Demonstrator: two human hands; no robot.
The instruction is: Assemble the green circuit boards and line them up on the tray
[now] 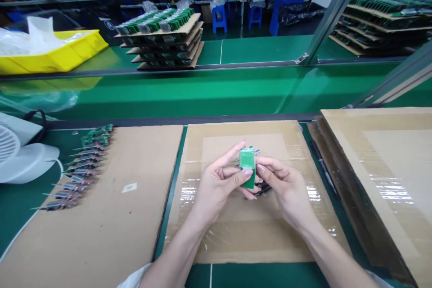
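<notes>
A small green circuit board (250,182) with a square, clear-covered part at its upper end is held up above the middle cardboard sheet (216,243). My left hand (221,177) is closed on it, thumb across the front and fingers behind. At the board's right edge, the thumb and forefinger of my right hand (281,180) are pinched together against it. Something dark (262,189) shows below the right fingers; its kind is unclear. Thin metallic bits stick out near the board's top, partly hidden.
On the left cardboard sheet (135,216) lies a row of small circuit boards with leads (77,179). A white fan-like device (23,153) stands far left. Stacked cardboard (381,157) is at right, beside a dark pen-like item (323,166). Layered boards (165,40) and a yellow bin (60,58) sit beyond.
</notes>
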